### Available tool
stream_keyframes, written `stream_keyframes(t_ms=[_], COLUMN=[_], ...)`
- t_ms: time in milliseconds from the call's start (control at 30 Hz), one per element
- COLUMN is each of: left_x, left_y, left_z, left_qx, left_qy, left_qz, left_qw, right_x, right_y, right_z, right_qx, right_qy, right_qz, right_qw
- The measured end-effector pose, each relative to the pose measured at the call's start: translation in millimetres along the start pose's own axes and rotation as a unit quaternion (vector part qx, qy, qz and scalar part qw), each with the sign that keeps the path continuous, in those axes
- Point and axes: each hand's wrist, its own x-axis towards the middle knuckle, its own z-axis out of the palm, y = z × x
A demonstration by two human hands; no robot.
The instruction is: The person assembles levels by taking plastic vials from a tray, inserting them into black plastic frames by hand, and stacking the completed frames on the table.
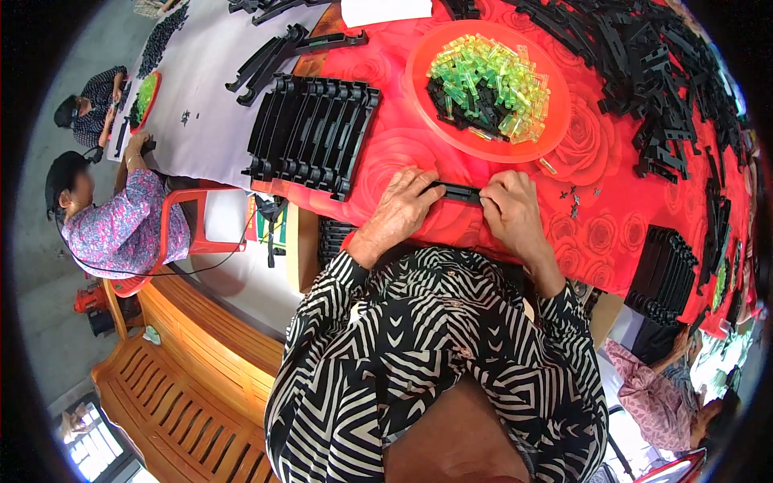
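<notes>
Left hand [403, 203]: there it was, fingers curled in close, gripping one end of a black strip [460, 192].
Right hand [513, 208]: and this one matched it, thumb and fingers bunched narrow on the other end!
Strip: stretched between the hands, over the near part of the red tablecloth [386, 149]; whether it touched the cloth, one couldn't tell.
Red tray [417, 84]: just beyond, heaped with green and yellow tubes [523, 92] and small black pieces [481, 110].
Left side: a row of black strips [312, 133], packed together.
</notes>
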Motion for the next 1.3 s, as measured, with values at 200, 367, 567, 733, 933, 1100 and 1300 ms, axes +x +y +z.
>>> stream_keyframes(t_ms=[200,367,567,733,933,1100,1300], left_x=[2.9,7.2,7.0,10.6,16.5,15.5,12.8], left_y=[2.2,0.1,-0.2,-6.9,-8.6,-9.5,-1.8], left_z=[-3.8,-8.1,-8.9,-8.5,-13.4,-12.8,-11.6], left_qx=[0.021,0.014,0.016,0.036,0.036,0.029,0.01], left_qy=[-0.013,-0.058,-0.056,-0.078,-0.102,-0.096,-0.082], left_qz=[0.004,0.01,0.023,0.058,0.087,0.085,0.058], left_qw=[1.0,0.998,0.998,0.995,0.99,0.991,0.995], right_x=[-13.0,-15.2,-15.3,-15.4,-12.7,-1.2,-0.2], right_y=[-10.0,-12.0,-8.4,-7.8,-9.1,-14.2,-15.6], right_z=[22.6,36.9,34.8,32.2,36.8,48.9,53.6], right_qx=[-0.096,-0.155,-0.096,-0.079,-0.043,-0.004,-0.038], right_qy=[0.048,0.053,0.057,0.061,0.116,0.156,0.194], right_qz=[0.022,0.024,0.023,0.018,0.031,0.129,0.151], right_qw=[0.994,0.986,0.993,0.995,0.992,0.979,0.969])
